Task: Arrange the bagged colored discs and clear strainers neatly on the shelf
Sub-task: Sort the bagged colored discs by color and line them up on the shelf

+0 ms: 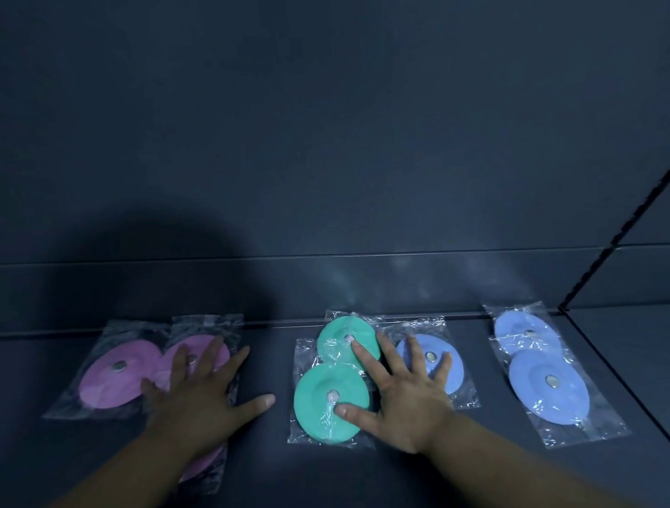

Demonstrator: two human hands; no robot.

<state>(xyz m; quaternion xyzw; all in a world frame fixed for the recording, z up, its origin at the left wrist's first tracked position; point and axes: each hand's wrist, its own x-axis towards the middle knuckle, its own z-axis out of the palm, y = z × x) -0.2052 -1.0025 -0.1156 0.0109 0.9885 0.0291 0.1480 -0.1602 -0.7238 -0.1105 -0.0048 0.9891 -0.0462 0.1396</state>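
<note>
Clear bags of coloured discs lie in a row on the dark shelf (376, 484). At the left are two bags of pink discs: one (107, 376) lies free, and my left hand (199, 397) rests flat with spread fingers on the other (208, 351). In the middle, a bag with two green discs (325, 402) lies under the thumb and forefinger of my right hand (405, 397), whose other fingers press a bagged blue disc (434, 359). A bag with two blue discs (541, 375) lies free at the right. No clear strainers are in view.
A low ledge (327, 289) and the dark back wall (318, 118) run behind the bags. A side panel with a dark seam (618, 359) closes the shelf on the right.
</note>
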